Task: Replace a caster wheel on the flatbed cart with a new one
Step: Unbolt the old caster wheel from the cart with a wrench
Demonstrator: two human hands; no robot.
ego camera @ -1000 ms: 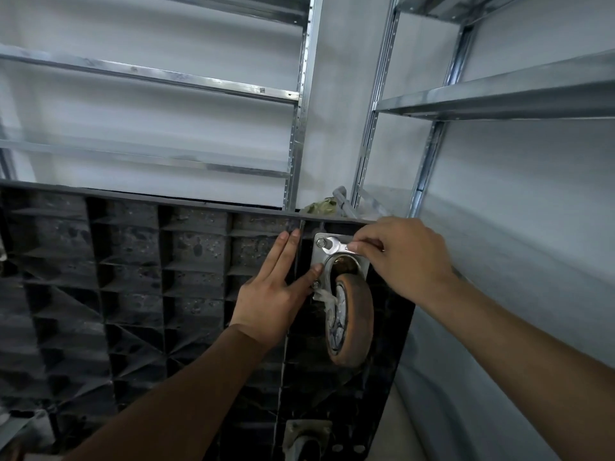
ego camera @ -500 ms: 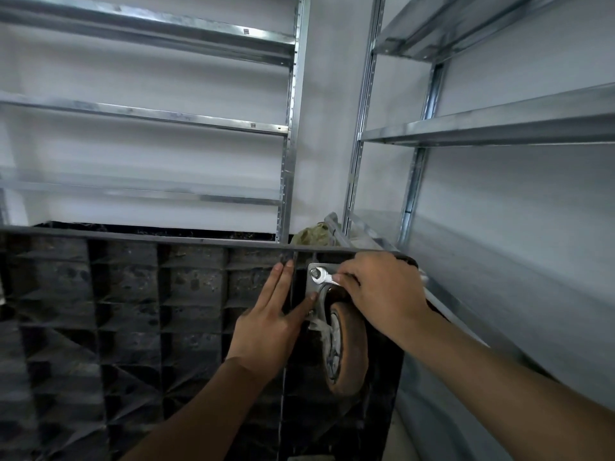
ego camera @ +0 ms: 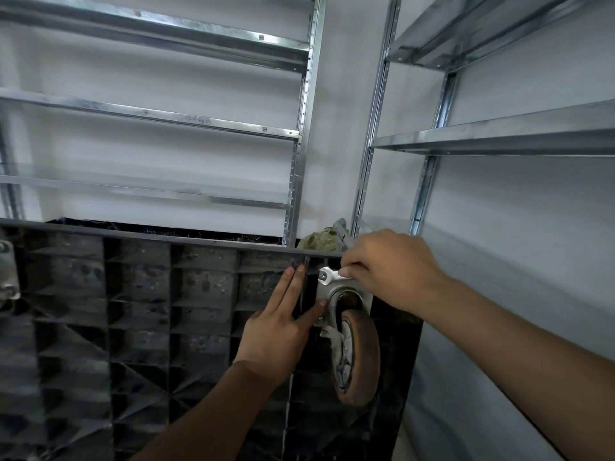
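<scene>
The flatbed cart (ego camera: 139, 327) stands on its side, its black ribbed underside facing me. A worn brown caster wheel (ego camera: 357, 357) hangs from a metal mounting plate (ego camera: 324, 289) at the cart's upper right corner. My right hand (ego camera: 396, 267) grips a silver wrench (ego camera: 329, 273) whose head sits on a bolt at the plate's top left corner. My left hand (ego camera: 283, 324) lies flat on the cart's ribs, fingers straight, thumb touching the plate's left edge.
Bare metal shelving (ego camera: 299, 134) lines the white walls behind and to the right. A second caster (ego camera: 8, 277) shows at the cart's left edge. An olive rag (ego camera: 319, 241) and a metal bar lie behind the cart's top edge.
The view has tilted upward, so cart and hands sit lower in frame. My right hand has slid along the wrench toward its head; the wrench stays on the same bolt. Left hand unchanged.
</scene>
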